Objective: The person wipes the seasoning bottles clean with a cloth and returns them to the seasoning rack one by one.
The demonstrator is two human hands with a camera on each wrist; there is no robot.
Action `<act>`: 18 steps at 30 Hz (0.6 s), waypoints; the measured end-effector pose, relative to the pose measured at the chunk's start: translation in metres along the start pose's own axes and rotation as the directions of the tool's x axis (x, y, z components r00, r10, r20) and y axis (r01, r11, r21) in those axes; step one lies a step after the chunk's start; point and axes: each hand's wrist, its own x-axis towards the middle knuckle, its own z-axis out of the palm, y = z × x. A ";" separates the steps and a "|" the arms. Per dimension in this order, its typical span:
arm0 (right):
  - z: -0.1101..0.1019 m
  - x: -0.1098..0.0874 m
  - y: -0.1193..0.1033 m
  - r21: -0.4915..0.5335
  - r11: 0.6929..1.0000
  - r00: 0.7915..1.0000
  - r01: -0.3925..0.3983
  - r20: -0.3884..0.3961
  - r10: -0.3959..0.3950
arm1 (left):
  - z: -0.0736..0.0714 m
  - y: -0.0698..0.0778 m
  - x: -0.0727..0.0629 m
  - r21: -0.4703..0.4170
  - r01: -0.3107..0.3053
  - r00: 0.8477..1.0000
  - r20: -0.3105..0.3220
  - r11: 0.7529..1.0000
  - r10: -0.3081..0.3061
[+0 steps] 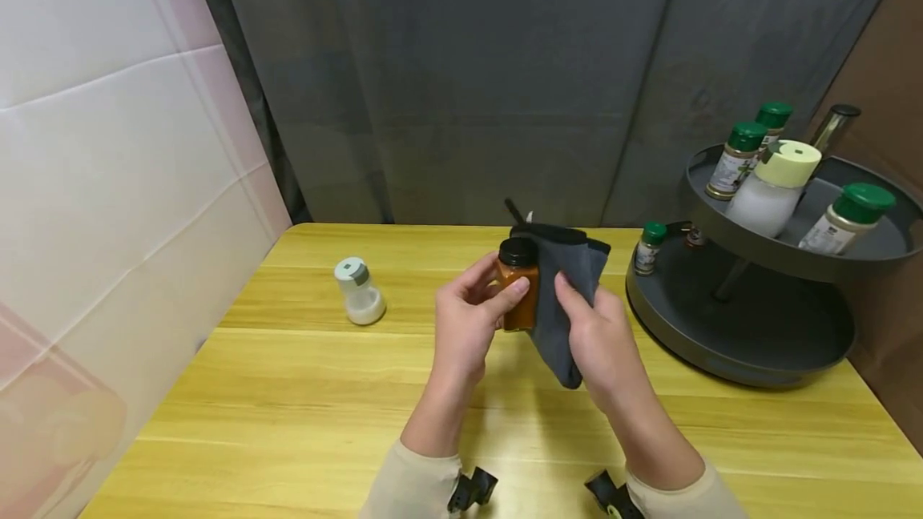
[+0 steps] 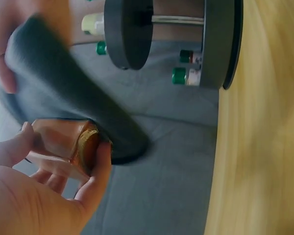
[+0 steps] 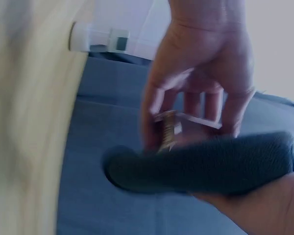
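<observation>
1) The spice jar (image 1: pixel 523 311) is held above the worktop (image 1: pixel 324 391), near the middle of the head view, with its black cap (image 1: pixel 517 251) towards 12 o'clock
2) The left hand (image 1: pixel 467 323) comes in from 7 o'clock and pinches the jar, thumb across the near face, fingers round the far side
3) The right hand (image 1: pixel 600 335), from 5 o'clock, pinches the folded dark cloth (image 1: pixel 554 331), which lies against or very close to the jar's 3 o'clock side
4) The jar looks like glass: probably stiff, light to moderate in weight, smooth enough to slip, and breakable if dropped; opposite body faces should give the safest hold, since the cap could twist
5) The cloth looks soft and floppy; a grip through several folds should keep it together
6) At 9 o'clock from the jar stands a shaker (image 1: pixel 360 295), well apart from both hands
7) From 2 to 4 o'clock, a rack's upper tray (image 1: pixel 775 253) overhangs part of its lower tray (image 1: pixel 721 363), hindering reach from above
8) A small green-capped jar (image 1: pixel 647 253) stands at the lower tray's 10 o'clock edge, a likely knocking hazard
</observation>
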 end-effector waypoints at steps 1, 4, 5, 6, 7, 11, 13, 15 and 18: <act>0.000 -0.001 -0.002 0.020 0.999 0.999 0.026 -0.021 -0.025 | 0.001 -0.001 -0.001 0.000 0.009 1.000 0.011 1.000 -0.009; 0.005 -0.003 -0.003 0.003 0.998 0.995 0.066 -0.070 -0.066 | 0.002 -0.002 -0.001 -0.006 0.037 0.999 0.022 0.999 -0.037; 0.007 -0.003 -0.002 -0.009 0.998 0.995 0.061 -0.075 -0.062 | 0.002 -0.002 -0.001 -0.017 0.046 0.999 0.017 0.999 -0.045; 0.008 -0.004 0.000 -0.026 0.999 0.996 0.047 -0.077 -0.049 | 0.002 -0.002 -0.001 -0.025 0.047 0.999 0.007 0.999 -0.047; 0.010 -0.004 0.003 -0.049 0.998 0.997 0.034 -0.070 -0.037 | 0.001 -0.002 0.000 -0.033 0.045 0.999 -0.004 0.998 -0.045; 0.011 -0.003 0.015 -0.115 0.992 0.999 -0.046 -0.008 0.045 | -0.004 0.002 0.002 -0.063 0.044 0.998 -0.037 0.997 -0.046; 0.004 -0.001 0.017 -0.082 0.993 0.994 -0.086 0.062 0.092 | -0.006 0.004 0.003 -0.082 0.060 0.997 -0.042 0.995 -0.063; -0.004 0.002 0.015 -0.022 0.990 0.983 -0.137 0.117 0.139 | -0.009 0.006 0.004 -0.131 0.085 0.996 -0.024 0.988 -0.089; -0.017 0.004 0.009 0.066 0.982 0.976 -0.175 0.139 0.165 | -0.010 0.006 0.005 -0.236 0.139 0.990 0.040 0.962 -0.133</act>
